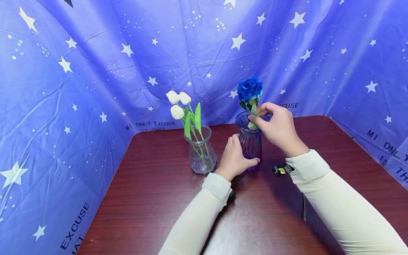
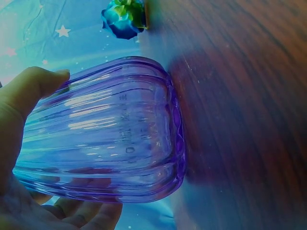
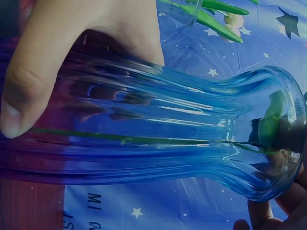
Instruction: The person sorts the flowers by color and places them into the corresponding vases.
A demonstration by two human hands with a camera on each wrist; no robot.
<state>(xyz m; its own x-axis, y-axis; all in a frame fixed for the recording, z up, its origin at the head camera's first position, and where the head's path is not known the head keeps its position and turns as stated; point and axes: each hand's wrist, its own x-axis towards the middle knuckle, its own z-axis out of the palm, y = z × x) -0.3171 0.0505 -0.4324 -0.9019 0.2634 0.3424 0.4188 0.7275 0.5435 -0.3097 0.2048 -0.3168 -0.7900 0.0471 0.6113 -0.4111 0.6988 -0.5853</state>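
A ribbed glass vase [image 1: 250,143], blue at the flared mouth and purple toward the base, stands upright on the table. My left hand [image 1: 234,157] grips it low down, thumb on the near side and fingers around the left. In the left wrist view, its base [image 2: 163,129] meets the tabletop. My right hand [image 1: 278,125] pinches a blue rose [image 1: 250,89] by its leafy stem just at the vase rim. The bloom is above the mouth. Through the glass in the right wrist view, the green stem [image 3: 144,140] runs down inside.
Left of the blue vase stands a clear glass vase [image 1: 202,156] with white tulips [image 1: 177,112] and green leaves. A blue bloom [image 2: 123,20] with green leaves shows at the top of the left wrist view. Starry blue curtains [image 1: 191,53] enclose the dark red wooden table [image 1: 143,198].
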